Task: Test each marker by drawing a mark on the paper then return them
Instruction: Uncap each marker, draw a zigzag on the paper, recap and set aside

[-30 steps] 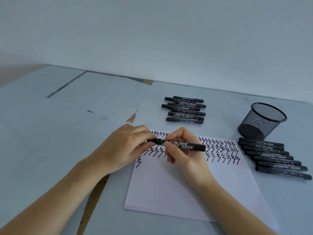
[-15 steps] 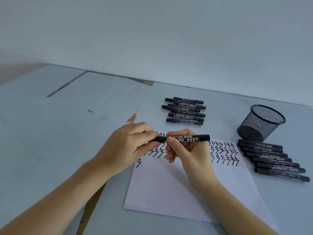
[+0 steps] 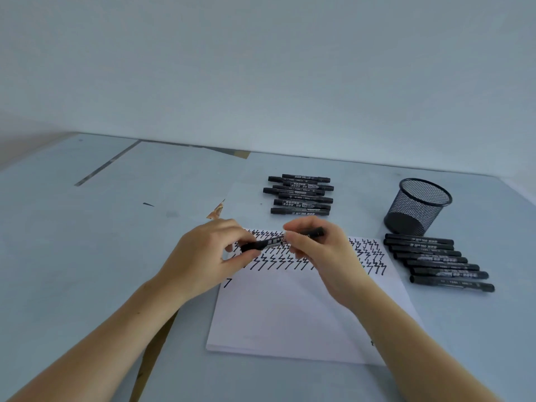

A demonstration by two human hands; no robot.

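A black marker (image 3: 275, 241) hangs level above the white paper (image 3: 293, 311), held at both ends. My left hand (image 3: 208, 256) pinches its left end, where the cap sits. My right hand (image 3: 322, 253) grips the barrel on the right side. The paper carries rows of black zigzag marks (image 3: 290, 261) across its top. Several black markers (image 3: 300, 194) lie in a group beyond the paper. Another row of several markers (image 3: 438, 262) lies to the right of it.
A black mesh pen cup (image 3: 417, 206) stands at the back right, just behind the right-hand row of markers. The grey table (image 3: 87, 242) meets a pale wall at the back. A brown torn patch (image 3: 216, 211) shows near the paper's far left corner.
The marker has lifted off the paper and now tilts with its right end higher. Both hands keep hold of it; my left fingers close over its left end.
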